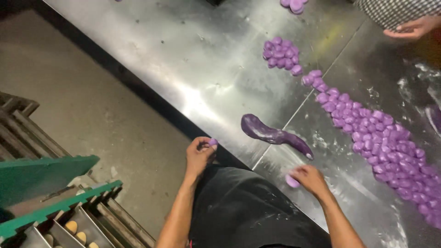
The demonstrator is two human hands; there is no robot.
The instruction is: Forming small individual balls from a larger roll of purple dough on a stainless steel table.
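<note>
Left hand (200, 154) at worktop (183, 59) edge, fingers pinching small purple dough piece (212, 142); right hand (310, 178) curled over another piece (292, 181), pressing it on steel; dough rope (275, 135) between hands, within reach; cut pieces (381, 138) strung along worktop

A long steel counter (183, 55) runs diagonally, glaring under overhead light. Left of the counter lies a dull concrete floor (92, 105), and beyond that a green-edged rack (50, 216) with metal trays.
</note>
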